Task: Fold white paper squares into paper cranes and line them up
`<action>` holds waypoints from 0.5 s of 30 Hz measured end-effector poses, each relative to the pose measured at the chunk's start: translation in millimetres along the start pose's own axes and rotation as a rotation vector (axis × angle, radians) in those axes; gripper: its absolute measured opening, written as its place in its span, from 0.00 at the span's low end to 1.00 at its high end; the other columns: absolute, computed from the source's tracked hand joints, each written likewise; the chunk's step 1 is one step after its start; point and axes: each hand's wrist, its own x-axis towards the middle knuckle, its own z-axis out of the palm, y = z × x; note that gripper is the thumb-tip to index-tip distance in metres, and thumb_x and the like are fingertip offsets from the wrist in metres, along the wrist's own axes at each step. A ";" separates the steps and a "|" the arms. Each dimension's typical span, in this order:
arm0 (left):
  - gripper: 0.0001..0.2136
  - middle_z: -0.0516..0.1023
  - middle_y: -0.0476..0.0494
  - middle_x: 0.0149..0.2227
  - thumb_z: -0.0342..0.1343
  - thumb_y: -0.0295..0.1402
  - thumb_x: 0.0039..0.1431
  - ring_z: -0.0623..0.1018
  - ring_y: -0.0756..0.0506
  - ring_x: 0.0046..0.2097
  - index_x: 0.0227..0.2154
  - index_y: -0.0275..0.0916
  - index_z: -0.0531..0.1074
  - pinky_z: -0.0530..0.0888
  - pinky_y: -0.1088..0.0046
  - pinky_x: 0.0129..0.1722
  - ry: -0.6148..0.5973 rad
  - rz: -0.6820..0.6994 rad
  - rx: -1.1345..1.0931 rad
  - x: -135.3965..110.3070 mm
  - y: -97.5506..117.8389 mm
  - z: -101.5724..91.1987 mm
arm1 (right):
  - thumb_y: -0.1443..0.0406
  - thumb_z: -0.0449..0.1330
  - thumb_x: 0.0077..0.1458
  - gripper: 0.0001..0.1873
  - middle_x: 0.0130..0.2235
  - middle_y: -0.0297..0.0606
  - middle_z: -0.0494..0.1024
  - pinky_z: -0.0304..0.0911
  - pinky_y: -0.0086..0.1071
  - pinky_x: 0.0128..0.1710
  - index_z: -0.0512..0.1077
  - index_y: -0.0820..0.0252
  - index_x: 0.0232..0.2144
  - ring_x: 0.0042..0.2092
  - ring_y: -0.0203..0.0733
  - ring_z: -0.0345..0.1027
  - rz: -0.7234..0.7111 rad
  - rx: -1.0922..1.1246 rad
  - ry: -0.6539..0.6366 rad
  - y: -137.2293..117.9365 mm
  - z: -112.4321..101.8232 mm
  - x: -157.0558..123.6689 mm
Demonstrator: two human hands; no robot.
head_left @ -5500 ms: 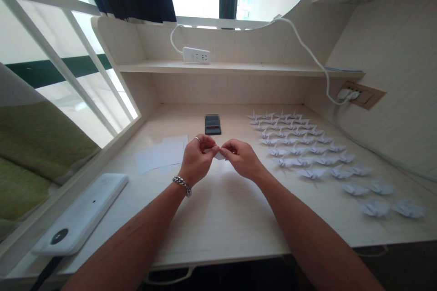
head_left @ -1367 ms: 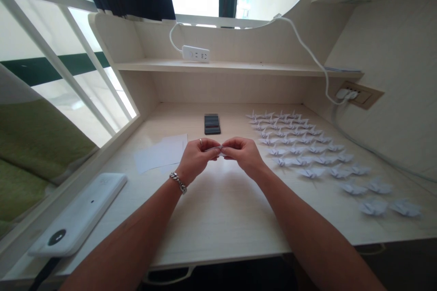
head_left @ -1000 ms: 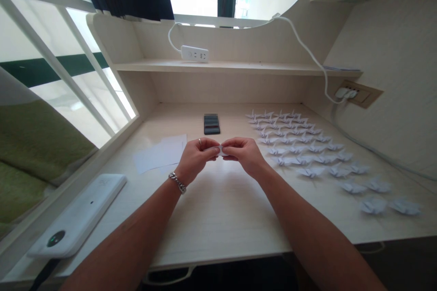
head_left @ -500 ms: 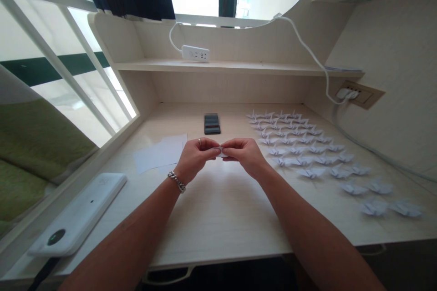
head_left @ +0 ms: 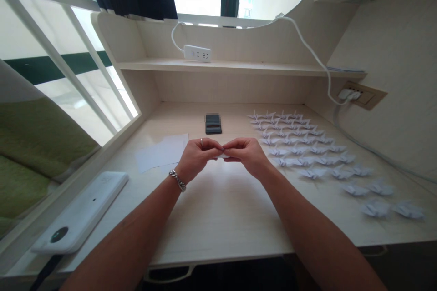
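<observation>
A small folded piece of white paper (head_left: pixel 223 156) is pinched between my two hands above the middle of the desk; the fingers cover most of it. My left hand (head_left: pixel 198 157), with a ring and a chain bracelet, grips it from the left. From the right, my right hand (head_left: pixel 247 154) holds it, thumb and fingertips pressed together. The thumbs of both hands nearly meet over the paper. Just to the left of my left hand lie flat sheets of white paper (head_left: pixel 159 152). On the right, rows of folded white paper cranes (head_left: pixel 303 136) stand on the desk.
Beyond my hands lies a dark phone-like device (head_left: pixel 213 123). A white power bank (head_left: pixel 82 213) with a black cable rests at the left edge. On the shelf (head_left: pixel 239 67) sits a white power strip (head_left: pixel 197 53). A white cable (head_left: pixel 307 47) runs to the wall socket (head_left: pixel 363 95).
The thumbs have come closer together over the folded paper, so less of it shows. The whole view has shifted slightly; the cranes and sheets lie as before.
</observation>
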 end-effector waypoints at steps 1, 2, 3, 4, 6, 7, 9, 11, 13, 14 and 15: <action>0.02 0.78 0.47 0.22 0.66 0.29 0.42 0.74 0.51 0.26 0.22 0.37 0.80 0.73 0.74 0.30 -0.004 0.006 0.003 -0.2 0.5 0.0 | 0.63 0.75 0.30 0.14 0.25 0.36 0.80 0.76 0.35 0.33 0.80 0.62 0.24 0.29 0.39 0.75 0.006 0.009 -0.007 0.1 -0.3 0.3; 0.02 0.78 0.47 0.23 0.66 0.29 0.42 0.74 0.51 0.26 0.22 0.37 0.80 0.73 0.74 0.30 -0.008 0.012 0.009 -0.4 0.8 0.0 | 0.63 0.75 0.31 0.14 0.26 0.36 0.80 0.76 0.35 0.33 0.80 0.62 0.24 0.29 0.40 0.75 0.012 0.017 -0.015 0.1 -0.4 0.5; 0.02 0.78 0.47 0.23 0.65 0.29 0.42 0.74 0.50 0.26 0.22 0.37 0.80 0.73 0.74 0.30 -0.011 0.017 0.016 -0.6 1.0 -0.1 | 0.62 0.74 0.32 0.13 0.26 0.36 0.80 0.76 0.35 0.33 0.80 0.62 0.24 0.30 0.40 0.75 0.018 0.022 -0.020 0.0 -0.4 0.6; 0.02 0.79 0.47 0.23 0.65 0.29 0.42 0.74 0.50 0.27 0.23 0.37 0.80 0.73 0.74 0.30 -0.017 0.021 0.027 -0.9 1.0 -0.4 | 0.61 0.74 0.33 0.13 0.26 0.36 0.80 0.75 0.35 0.32 0.80 0.62 0.24 0.30 0.40 0.75 0.023 0.023 -0.021 -0.1 -0.2 0.6; 0.02 0.79 0.46 0.23 0.65 0.28 0.42 0.75 0.50 0.27 0.23 0.37 0.80 0.73 0.74 0.30 -0.034 0.025 0.050 -1.2 0.5 -1.1 | 0.60 0.74 0.35 0.13 0.26 0.36 0.79 0.75 0.34 0.31 0.79 0.62 0.24 0.30 0.40 0.75 0.033 0.011 -0.013 -0.5 0.3 0.5; 0.03 0.79 0.46 0.23 0.66 0.28 0.42 0.75 0.50 0.27 0.23 0.37 0.80 0.73 0.74 0.30 -0.042 0.021 0.059 -1.2 0.1 -1.6 | 0.60 0.74 0.34 0.14 0.26 0.36 0.79 0.75 0.34 0.31 0.79 0.62 0.23 0.29 0.40 0.75 0.037 0.002 -0.005 -0.6 0.6 0.4; 0.03 0.79 0.46 0.23 0.66 0.28 0.42 0.75 0.50 0.27 0.24 0.36 0.80 0.73 0.74 0.31 -0.047 0.007 0.059 -1.2 -0.5 -2.3 | 0.60 0.74 0.33 0.14 0.26 0.36 0.79 0.74 0.34 0.31 0.79 0.62 0.24 0.29 0.39 0.74 0.040 -0.013 0.009 -0.7 1.0 0.2; 0.04 0.80 0.46 0.24 0.67 0.29 0.42 0.76 0.50 0.28 0.24 0.37 0.80 0.74 0.74 0.31 -0.036 -0.010 0.040 -1.0 -0.7 -2.8 | 0.61 0.75 0.32 0.15 0.25 0.36 0.79 0.74 0.34 0.31 0.79 0.63 0.24 0.29 0.39 0.74 0.036 -0.026 0.020 -0.7 0.9 0.2; 0.04 0.80 0.46 0.24 0.67 0.29 0.41 0.76 0.50 0.28 0.25 0.37 0.81 0.75 0.74 0.32 -0.022 -0.021 0.027 -0.6 -0.6 -2.8 | 0.61 0.75 0.32 0.15 0.25 0.36 0.79 0.74 0.34 0.31 0.79 0.63 0.24 0.28 0.38 0.74 0.026 -0.038 0.030 -0.4 0.4 0.5; 0.05 0.80 0.46 0.25 0.67 0.28 0.41 0.77 0.50 0.28 0.25 0.37 0.81 0.75 0.73 0.32 -0.019 -0.026 0.025 -0.3 -0.6 -2.7 | 0.61 0.75 0.32 0.15 0.25 0.36 0.79 0.74 0.34 0.31 0.79 0.63 0.24 0.28 0.38 0.74 0.021 -0.042 0.031 -0.1 0.2 0.7; 0.05 0.81 0.46 0.25 0.66 0.28 0.42 0.77 0.49 0.29 0.26 0.36 0.81 0.76 0.73 0.33 -0.016 -0.032 0.023 0.0 -0.7 -2.6 | 0.61 0.74 0.32 0.14 0.25 0.36 0.79 0.74 0.34 0.31 0.79 0.63 0.24 0.28 0.38 0.74 0.015 -0.045 0.033 0.3 -0.1 1.0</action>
